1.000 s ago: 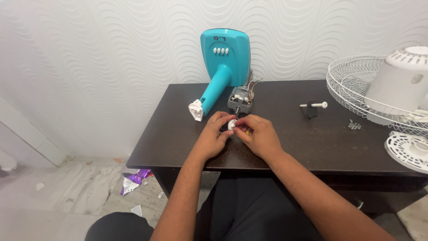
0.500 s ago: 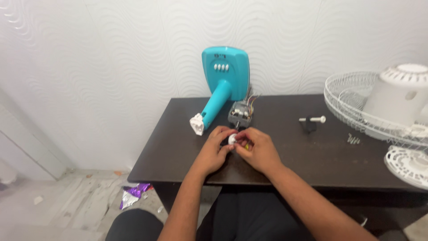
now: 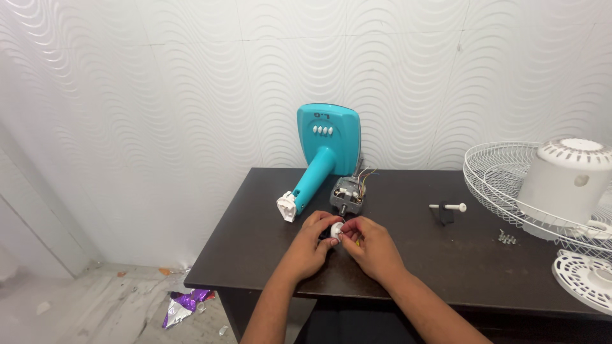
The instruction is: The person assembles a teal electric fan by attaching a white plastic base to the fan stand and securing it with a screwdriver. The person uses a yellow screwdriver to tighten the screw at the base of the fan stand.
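My left hand (image 3: 310,245) and my right hand (image 3: 371,247) meet at the middle of a dark table (image 3: 446,267). Together they pinch a small round white part (image 3: 336,230) between their fingertips. A bit of yellow shows under my right fingers. Just behind the hands sits a grey fan motor (image 3: 345,199) with coloured wires. A teal fan stand (image 3: 319,162) lies tipped against the wall beside it, its white end pointing toward the table's left.
A white pin on a black knob (image 3: 447,209) lies to the right. Farther right are small screws (image 3: 507,238), a white wire fan guard (image 3: 503,175), a white motor cover (image 3: 567,181) and a white disc (image 3: 586,277). Purple foil (image 3: 185,302) lies on the floor.
The view has tilted upward, so the table and hands sit lower in the frame. Both hands stay together on the small white part.
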